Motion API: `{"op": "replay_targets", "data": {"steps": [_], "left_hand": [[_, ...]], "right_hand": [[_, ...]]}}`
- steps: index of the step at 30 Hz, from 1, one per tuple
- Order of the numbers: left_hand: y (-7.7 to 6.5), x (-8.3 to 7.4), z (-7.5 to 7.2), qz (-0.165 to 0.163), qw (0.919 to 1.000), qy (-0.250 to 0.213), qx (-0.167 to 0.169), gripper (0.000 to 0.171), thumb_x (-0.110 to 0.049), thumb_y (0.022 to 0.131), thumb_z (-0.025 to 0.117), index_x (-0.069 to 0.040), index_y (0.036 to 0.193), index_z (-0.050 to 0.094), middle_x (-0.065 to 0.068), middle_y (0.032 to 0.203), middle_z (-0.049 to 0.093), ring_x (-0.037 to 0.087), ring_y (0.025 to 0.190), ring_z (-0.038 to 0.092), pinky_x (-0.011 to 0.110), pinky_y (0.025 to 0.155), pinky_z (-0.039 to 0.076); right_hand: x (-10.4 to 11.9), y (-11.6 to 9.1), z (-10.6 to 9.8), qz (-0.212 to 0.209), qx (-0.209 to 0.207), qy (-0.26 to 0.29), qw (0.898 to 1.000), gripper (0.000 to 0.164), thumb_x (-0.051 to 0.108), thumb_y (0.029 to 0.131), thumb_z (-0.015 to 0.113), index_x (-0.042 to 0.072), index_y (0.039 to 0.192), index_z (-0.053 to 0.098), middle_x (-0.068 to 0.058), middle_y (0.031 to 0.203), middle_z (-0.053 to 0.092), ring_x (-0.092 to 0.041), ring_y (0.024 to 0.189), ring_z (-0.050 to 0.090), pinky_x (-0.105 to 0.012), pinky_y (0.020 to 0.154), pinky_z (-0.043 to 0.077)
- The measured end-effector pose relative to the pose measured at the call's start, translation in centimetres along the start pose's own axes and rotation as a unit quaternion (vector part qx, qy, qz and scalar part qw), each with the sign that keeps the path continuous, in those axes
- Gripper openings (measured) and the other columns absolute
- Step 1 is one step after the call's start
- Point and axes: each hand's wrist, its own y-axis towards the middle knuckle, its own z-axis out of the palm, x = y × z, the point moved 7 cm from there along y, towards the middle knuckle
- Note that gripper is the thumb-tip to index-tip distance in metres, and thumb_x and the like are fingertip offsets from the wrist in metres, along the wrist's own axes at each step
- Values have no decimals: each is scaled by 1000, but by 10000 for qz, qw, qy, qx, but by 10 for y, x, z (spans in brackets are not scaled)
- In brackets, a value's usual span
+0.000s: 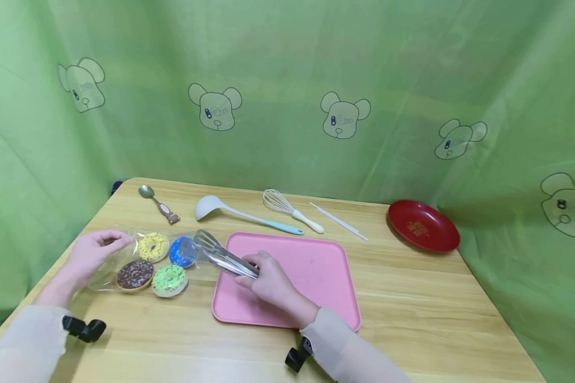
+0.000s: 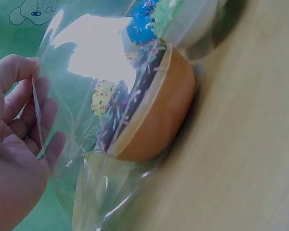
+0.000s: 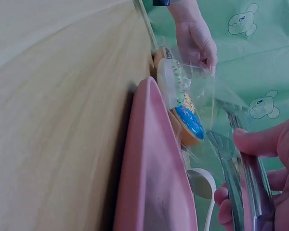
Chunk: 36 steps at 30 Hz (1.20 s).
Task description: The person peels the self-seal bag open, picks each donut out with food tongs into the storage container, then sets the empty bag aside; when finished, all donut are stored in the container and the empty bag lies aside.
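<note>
My left hand (image 1: pixel 88 255) pinches the edge of a clear plastic bag (image 2: pixel 62 110) between thumb and fingers, at the table's left side. Toy donuts lie by the bag: a yellow one (image 1: pixel 153 247), a blue one (image 1: pixel 181 252), a chocolate one (image 1: pixel 135 275) and a green one (image 1: pixel 170 280). The clear film overlaps several of them in the left wrist view. Metal tongs (image 1: pixel 225 258) are gripped in my right hand (image 1: pixel 270 279), over the pink tray (image 1: pixel 311 266). Their slotted tips point left, parted, overlapping the bag near the blue donut.
Along the back lie a teaspoon (image 1: pixel 162 206), a white ladle (image 1: pixel 208 206) with a mint handle, a white whisk (image 1: pixel 297 213) and a thin white stick (image 1: pixel 339 221). A red oval plate (image 1: pixel 441 229) sits at the back right. Green curtain (image 1: pixel 278 42) surrounds the table.
</note>
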Motion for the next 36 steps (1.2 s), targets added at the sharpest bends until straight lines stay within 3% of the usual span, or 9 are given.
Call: {"op": "replay_targets", "data": {"steps": [5, 12, 17, 22, 29, 36], "left_hand": [[0, 1, 3, -58, 9994, 335, 6, 33, -27, 91, 60, 2, 105, 61, -2, 99, 65, -1, 86, 55, 13, 75, 45], [2, 1, 6, -81, 9967, 812, 34, 38, -34, 92, 58, 1, 107, 61, -7, 100, 62, -5, 87, 52, 11, 75, 42], [2, 0, 7, -81, 9951, 980, 102, 36, -32, 92, 58, 2, 106, 61, 8, 103, 63, -5, 85, 51, 14, 75, 42], [3, 0, 9, -46, 9941, 1073, 161, 35, -31, 92, 58, 2, 105, 61, 12, 104, 62, -4, 85, 51, 16, 76, 42], [2, 2, 13, -51, 9946, 1010, 244, 35, -31, 92, 59, 2, 105, 61, 11, 102, 63, 0, 85, 52, 15, 75, 43], [1, 4, 14, -74, 9944, 1025, 248, 35, -30, 92, 59, 2, 105, 62, 11, 101, 63, 1, 84, 53, 15, 74, 43]], "right_hand": [[2, 0, 1, -215, 110, -98, 9997, 47, 21, 74, 78, 3, 115, 63, -1, 90, 56, -13, 78, 51, -25, 71, 45], [-3, -3, 1, -278, 503, -405, 9975, 43, 22, 73, 79, 4, 109, 65, 0, 90, 58, -12, 80, 52, -26, 73, 45], [-4, -6, 3, -304, 779, -341, 9959, 43, 23, 72, 79, 6, 109, 66, 1, 93, 62, -11, 82, 55, -27, 77, 46], [-4, -4, 6, -366, 998, -544, 9928, 42, 26, 73, 79, 10, 109, 66, 3, 89, 61, -10, 77, 54, -23, 71, 45], [-4, -4, 6, -703, 1199, -1106, 9841, 46, 31, 77, 75, 13, 117, 62, 6, 96, 57, -10, 83, 54, -23, 74, 46], [2, 0, 13, -1315, 1294, -1626, 9693, 44, 28, 77, 75, 13, 117, 62, 5, 96, 58, -7, 76, 53, -17, 66, 45]]}}
